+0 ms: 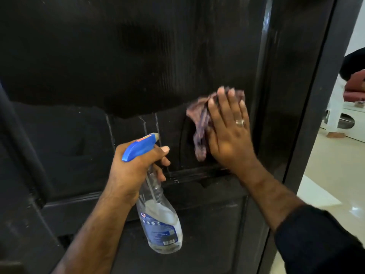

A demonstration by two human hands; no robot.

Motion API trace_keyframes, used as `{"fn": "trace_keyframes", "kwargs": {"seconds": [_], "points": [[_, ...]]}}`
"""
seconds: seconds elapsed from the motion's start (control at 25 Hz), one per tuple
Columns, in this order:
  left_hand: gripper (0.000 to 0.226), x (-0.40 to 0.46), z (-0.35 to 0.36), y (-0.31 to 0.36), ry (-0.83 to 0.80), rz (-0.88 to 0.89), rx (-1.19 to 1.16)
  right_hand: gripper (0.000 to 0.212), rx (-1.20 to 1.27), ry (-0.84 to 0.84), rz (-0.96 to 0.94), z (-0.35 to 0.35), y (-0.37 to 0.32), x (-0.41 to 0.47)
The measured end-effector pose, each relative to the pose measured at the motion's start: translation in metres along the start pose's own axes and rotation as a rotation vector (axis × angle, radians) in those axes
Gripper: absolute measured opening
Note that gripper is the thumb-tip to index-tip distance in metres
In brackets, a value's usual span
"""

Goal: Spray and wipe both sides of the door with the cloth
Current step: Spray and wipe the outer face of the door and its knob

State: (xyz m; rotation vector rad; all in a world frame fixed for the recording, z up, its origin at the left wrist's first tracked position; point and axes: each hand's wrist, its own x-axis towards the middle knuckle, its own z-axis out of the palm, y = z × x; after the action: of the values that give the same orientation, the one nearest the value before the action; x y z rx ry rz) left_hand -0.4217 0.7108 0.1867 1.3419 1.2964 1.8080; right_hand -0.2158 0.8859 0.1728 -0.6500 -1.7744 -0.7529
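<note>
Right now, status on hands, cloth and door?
Left hand grips clear blue-topped spray bottle. Right hand flat, pressing purplish cloth on dark wooden door. Drips visible; nothing in the way.

The right hand [230, 131] presses a purple cloth [199, 123] flat against the dark door [138, 56], fingers straight and spread, a ring on one finger — while the left hand [136, 167] grips a clear spray bottle [156, 204] by its blue trigger head, with wet streaks running down the panel between them.

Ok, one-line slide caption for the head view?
Right hand presses cloth flat on dark door; left hand grips spray bottle.
</note>
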Motion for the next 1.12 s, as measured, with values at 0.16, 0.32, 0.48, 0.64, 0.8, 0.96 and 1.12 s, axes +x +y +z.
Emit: {"fn": "trace_keyframes", "kwargs": {"seconds": [0.16,0.32,0.48,0.64,0.8,0.96,1.12], "points": [[0.013,-0.008,0.002,0.009,0.070,-0.003,-0.014,0.065,0.094,0.029,0.188,0.004,-0.041,0.027],[0.015,-0.021,0.000,0.009,0.112,0.019,0.034,0.068,0.062,-0.229,-0.333,0.005,-0.038,-0.084],[0.012,-0.034,-0.011,0.004,0.107,-0.008,0.034,0.063,0.012,-0.096,-0.270,-0.001,-0.013,-0.021],[0.009,-0.037,-0.033,-0.008,0.062,-0.038,0.050,0.061,0.077,0.051,0.187,-0.002,-0.054,0.057],[0.029,-0.035,-0.063,-0.017,0.011,-0.068,0.107,0.065,0.063,-0.133,-0.110,0.019,-0.099,-0.047],[0.026,-0.037,-0.087,-0.018,0.048,-0.075,0.083,0.061,0.022,-0.105,-0.302,0.018,-0.086,-0.030],[0.019,-0.032,-0.096,-0.011,0.126,-0.023,0.007,0.060,0.053,0.091,0.159,0.018,-0.117,0.068]]}}
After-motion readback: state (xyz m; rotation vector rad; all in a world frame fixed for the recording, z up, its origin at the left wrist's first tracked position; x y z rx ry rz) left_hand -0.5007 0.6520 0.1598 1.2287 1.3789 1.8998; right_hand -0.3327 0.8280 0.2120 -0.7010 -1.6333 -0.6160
